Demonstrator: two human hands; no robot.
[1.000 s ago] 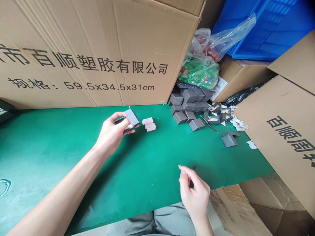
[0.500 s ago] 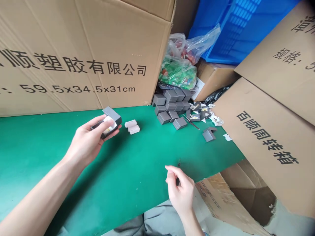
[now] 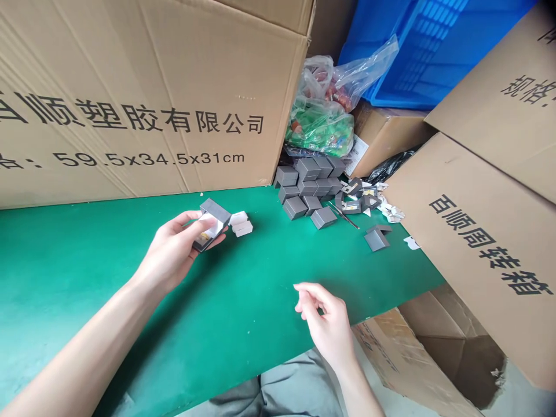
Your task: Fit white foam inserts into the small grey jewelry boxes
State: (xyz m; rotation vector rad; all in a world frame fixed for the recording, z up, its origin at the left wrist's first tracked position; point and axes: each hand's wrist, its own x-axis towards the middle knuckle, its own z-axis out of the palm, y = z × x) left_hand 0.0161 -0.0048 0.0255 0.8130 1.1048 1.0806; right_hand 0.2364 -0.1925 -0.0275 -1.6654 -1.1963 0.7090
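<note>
My left hand (image 3: pixel 176 249) grips a small dark grey box (image 3: pixel 215 211) with its lid raised above the table. The thumb presses on a white insert inside it, where a bit of yellow shows. Just right of that box, two small whitish blocks (image 3: pixel 241 223) lie side by side on the green table (image 3: pixel 260 266). Over the table's front edge is my right hand (image 3: pixel 325 318), its fingers curled in and the thumb close to the index finger. Nothing shows in it.
Stacked grey boxes (image 3: pixel 307 188) stand at the back, beside tweezers (image 3: pixel 345 215), opened boxes and white scraps (image 3: pixel 388 209). An open grey cover (image 3: pixel 377 237) lies nearer. Cartons (image 3: pixel 486 231) wall the right side, and a large carton (image 3: pixel 152 69) the back. Bagged parts (image 3: pixel 321 124) sit behind.
My left hand has shifted right with the grey box, closer to the whitish blocks. My right hand has moved slightly right, still curled. The view has turned a little.
</note>
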